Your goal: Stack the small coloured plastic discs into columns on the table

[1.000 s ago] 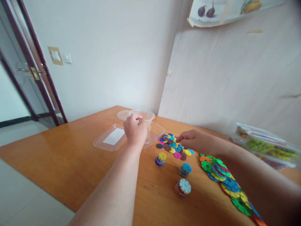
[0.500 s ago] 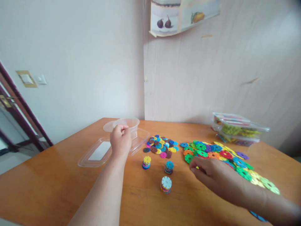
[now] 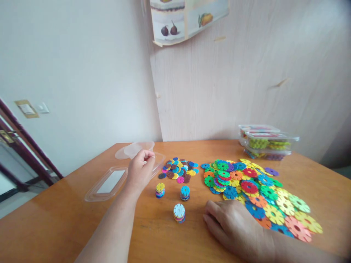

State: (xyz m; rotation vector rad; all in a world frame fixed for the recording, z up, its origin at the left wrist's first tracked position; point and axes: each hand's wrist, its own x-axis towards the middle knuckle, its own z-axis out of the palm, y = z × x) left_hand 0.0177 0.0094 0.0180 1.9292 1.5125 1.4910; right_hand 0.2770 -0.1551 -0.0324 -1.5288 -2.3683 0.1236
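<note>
My left hand [image 3: 142, 168] is raised with its fingers curled together in front of a clear plastic container [image 3: 159, 160]. Whatever it may hold is too small or hidden. My right hand [image 3: 233, 224], also closed, is low over the table beside the large discs; its fingertips are turned away from view. Between the hands stand three short stacks of small notched discs: one topped yellow [image 3: 160, 189], one blue [image 3: 185, 192] and one pale blue [image 3: 179, 212]. Behind them spreads a pile of small notched discs [image 3: 179, 170] in mixed colours.
Large slotted discs [image 3: 257, 190] cover much of the table's right side. Lidded clear boxes [image 3: 268, 142] of coloured pieces are stacked at the back right. On the left lie a clear rectangular lid [image 3: 90, 195] and a round clear lid [image 3: 120, 153]. A wall stands behind the table.
My right hand has drawn back toward me, from the edge of the large discs to nearer the pale blue stack. My left hand stays by the container, still closed. The camera view has shifted.
</note>
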